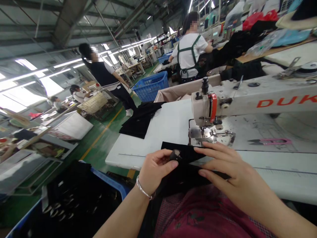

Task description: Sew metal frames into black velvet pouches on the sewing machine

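Black cloth point(188, 178) lies over the front edge of the sewing table and hangs down towards my lap. My left hand point(156, 168), with a silver bangle at the wrist, pinches its left part between thumb and bent fingers. At those fingertips shows a small dark brown piece point(175, 154); whether it is a finger wrap or folded material I cannot tell. Stretched out with fingers apart, my right hand point(225, 165) rests on the cloth's right side. Just beyond the cloth stands the sewing machine's presser foot and needle plate point(206, 134).
Pink thread snips point(272, 141) lie right of the needle area. More black cloth point(141, 120) hangs over the table's left end. A blue bin point(106, 178) of black pieces stands at lower left. Two co-workers, one standing point(106, 76), one at a table point(189, 49), are beyond.
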### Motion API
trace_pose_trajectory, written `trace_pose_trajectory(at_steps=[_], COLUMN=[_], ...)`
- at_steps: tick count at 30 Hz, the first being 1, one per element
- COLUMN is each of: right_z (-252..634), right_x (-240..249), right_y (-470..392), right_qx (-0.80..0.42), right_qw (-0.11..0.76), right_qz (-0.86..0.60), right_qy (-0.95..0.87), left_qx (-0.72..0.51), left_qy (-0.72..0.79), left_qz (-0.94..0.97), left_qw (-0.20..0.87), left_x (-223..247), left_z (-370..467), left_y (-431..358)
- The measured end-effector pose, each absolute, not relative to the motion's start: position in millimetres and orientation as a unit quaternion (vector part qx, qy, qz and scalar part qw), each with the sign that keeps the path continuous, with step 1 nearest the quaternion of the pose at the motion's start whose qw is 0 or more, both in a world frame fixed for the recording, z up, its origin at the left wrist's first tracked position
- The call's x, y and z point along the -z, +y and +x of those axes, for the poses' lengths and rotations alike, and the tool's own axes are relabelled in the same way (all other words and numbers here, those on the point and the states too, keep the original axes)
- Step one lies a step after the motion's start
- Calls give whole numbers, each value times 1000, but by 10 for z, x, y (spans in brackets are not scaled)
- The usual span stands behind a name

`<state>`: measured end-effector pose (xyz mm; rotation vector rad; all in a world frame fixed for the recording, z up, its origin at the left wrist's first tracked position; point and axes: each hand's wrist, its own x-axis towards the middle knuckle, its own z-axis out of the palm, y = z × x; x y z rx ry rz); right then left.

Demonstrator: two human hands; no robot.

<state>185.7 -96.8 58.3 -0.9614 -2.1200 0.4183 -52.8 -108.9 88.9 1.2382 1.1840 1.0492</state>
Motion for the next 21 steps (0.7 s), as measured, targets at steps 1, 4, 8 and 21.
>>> trace_pose_trajectory(at_steps=[1, 4, 8, 21], right_z=[1863, 1873, 1870, 1749], right_x=[-603, -670, -755, -824], right_y=[-968, -974, -992, -1045], right_qx=[-154, -149, -170, -242], right_qw=[373, 364, 381, 381], right_qz=[-372, -358, -348, -391], right_qy=[-836, -847, -839, -802], left_qx=[-443, -435, -431, -430], left_qy=[498, 508, 522, 535], left_qz=[521, 538, 563, 603], left_qw=[534, 513, 474, 407], left_x=[-885, -905, -947, -1078], left_z=[-523, -512, -500, -434], left_y=[-1102, -1139, -1173, -1242])
